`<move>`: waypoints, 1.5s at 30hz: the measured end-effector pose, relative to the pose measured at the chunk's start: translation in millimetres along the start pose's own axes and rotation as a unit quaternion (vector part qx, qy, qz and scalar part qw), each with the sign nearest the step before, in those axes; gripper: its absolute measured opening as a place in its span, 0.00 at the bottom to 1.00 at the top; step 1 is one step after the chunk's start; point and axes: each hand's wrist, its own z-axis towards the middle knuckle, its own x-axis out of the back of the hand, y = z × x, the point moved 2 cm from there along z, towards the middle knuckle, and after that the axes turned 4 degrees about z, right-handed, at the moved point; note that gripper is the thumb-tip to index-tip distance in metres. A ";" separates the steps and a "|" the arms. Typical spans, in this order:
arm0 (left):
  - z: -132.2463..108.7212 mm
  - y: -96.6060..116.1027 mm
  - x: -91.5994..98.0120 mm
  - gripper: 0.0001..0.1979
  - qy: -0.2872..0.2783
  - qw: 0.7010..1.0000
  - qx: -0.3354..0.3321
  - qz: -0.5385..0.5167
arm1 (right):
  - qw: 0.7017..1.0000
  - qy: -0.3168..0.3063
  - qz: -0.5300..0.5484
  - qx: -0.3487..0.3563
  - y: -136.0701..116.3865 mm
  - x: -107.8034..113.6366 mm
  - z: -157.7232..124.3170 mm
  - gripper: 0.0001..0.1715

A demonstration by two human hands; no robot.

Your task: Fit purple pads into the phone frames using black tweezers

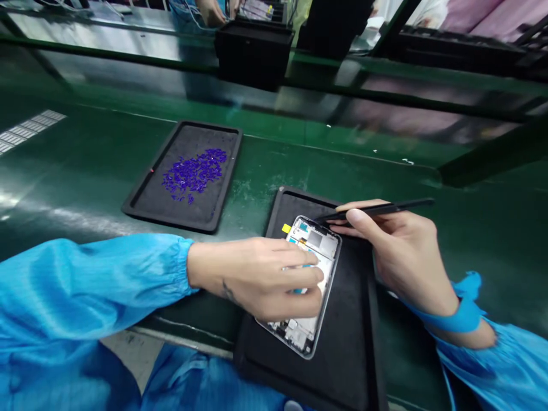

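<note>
A phone mid-frame (327,249) with a silver rim lies at a slant on a black tray (342,359). My left hand (265,277) reaches across it from the left, its fingers bent over the white inner face and steadying it. Its thumb is hidden. Pinched in my right hand (402,245) are black tweezers (385,208), their tips at the phone's upper edge. Whether the tips hold anything is too small to see. A yellow tab (286,228) sticks out at the phone's upper left.
Many small purple pieces (194,174) lie heaped in a second black tray (171,221) on the green bench (98,171). A sheet of pale labels (29,130) is at far left. Behind a rail, a black box (254,54) stands near another person's hand (210,11).
</note>
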 end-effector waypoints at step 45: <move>-3.1 33.0 -1.0 0.11 0.071 0.985 0.073 0.137 | 0.968 -0.048 -0.217 0.115 -13.9 -5.9 -6.4 0.10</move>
